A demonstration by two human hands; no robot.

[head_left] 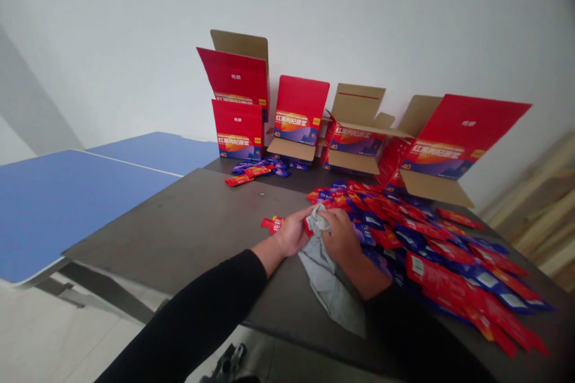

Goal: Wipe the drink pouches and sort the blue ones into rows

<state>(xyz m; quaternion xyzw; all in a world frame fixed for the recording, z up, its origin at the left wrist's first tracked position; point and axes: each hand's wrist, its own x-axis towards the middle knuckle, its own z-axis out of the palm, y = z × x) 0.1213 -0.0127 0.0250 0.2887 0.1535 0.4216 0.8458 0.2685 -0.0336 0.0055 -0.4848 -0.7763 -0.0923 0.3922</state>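
Observation:
My left hand is closed around a red sachet, whose printed end sticks out to the left past the fingers. A grey cloth is bunched in my right hand and pressed against the sachet's other end. The rest of the cloth hangs down over the dark table's front edge. Close by on the right lies a large spread of red and blue sachets, overlapping one another. A smaller heap of purple and red sachets sits at the back left.
Several red printed cartons stand along the back by the wall, among them a left carton, a middle carton and a right carton with raised flaps. A blue table-tennis table adjoins the dark table on the left.

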